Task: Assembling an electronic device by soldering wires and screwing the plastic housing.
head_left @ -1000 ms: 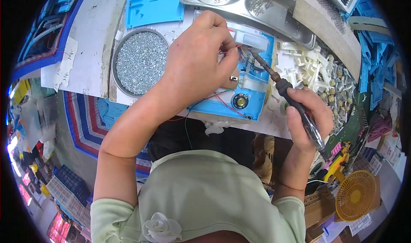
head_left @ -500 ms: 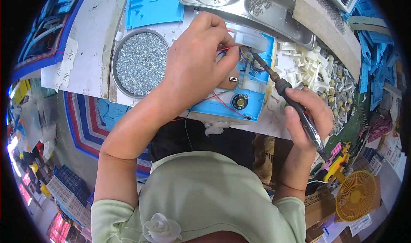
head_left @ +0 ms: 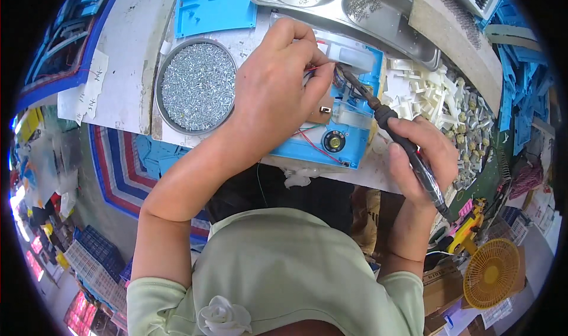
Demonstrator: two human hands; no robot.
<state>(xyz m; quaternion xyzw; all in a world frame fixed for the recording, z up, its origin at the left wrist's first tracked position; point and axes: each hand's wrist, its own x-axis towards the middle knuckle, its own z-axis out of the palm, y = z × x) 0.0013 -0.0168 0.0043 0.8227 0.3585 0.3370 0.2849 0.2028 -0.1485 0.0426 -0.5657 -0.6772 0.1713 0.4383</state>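
My right hand grips a soldering iron by its black handle, the tip slanting up and left into the wiring of a blue plastic housing. At that tip, the fingers of my left hand pinch a thin red wire. In the housing sit a small round speaker, a brown circuit board with a switch, and several coloured wires. My left hand covers the housing's left part, and the exact contact between tip and wire is too small to make out.
Left of the housing stands a round tin of small screws. A blue panel lies behind it. A steel compartment tray with small metal parts is at the back. White plastic parts and small motors are heaped on the right.
Both hands and the iron stay at nearly the same spot in the wiring, the iron shifting only slightly. The whole view has moved a little.
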